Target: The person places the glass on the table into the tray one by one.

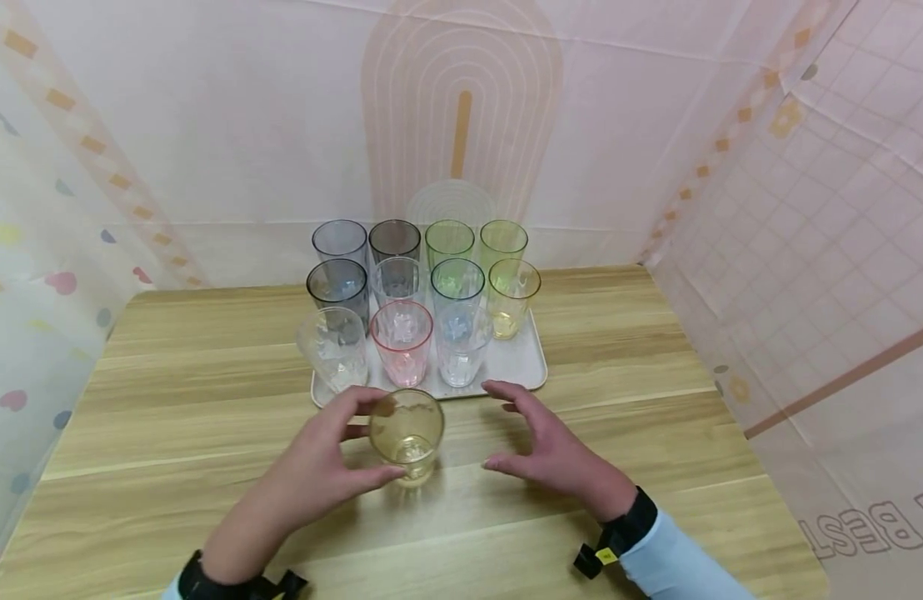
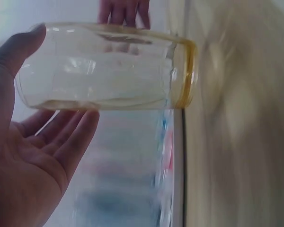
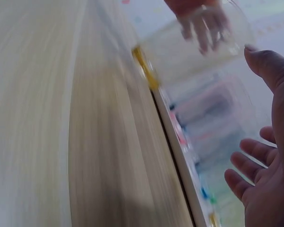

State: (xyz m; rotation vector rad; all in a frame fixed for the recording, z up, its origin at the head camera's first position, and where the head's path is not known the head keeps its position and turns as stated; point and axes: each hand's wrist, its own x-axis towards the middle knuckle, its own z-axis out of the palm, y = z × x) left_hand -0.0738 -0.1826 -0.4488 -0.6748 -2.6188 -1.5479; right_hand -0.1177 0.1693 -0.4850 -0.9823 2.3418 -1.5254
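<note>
- Grasping the yellow tumbler (image 1: 406,433) between thumb and fingers, the left hand (image 1: 319,467) holds it just before the tray (image 1: 517,367).
- Right hand (image 1: 547,450) hovers beside the yellow tumbler, fingers relaxed, released.

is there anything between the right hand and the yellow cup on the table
Nothing: in the head view only bare wooden table lies between the right hand and the yellow cup.

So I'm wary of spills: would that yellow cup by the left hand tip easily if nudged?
Probably, somewhat: the yellow cup is tall, narrowing to its base. It looks empty and thin-walled, so likely light. Its smooth sides may slip in the left hand.
</note>
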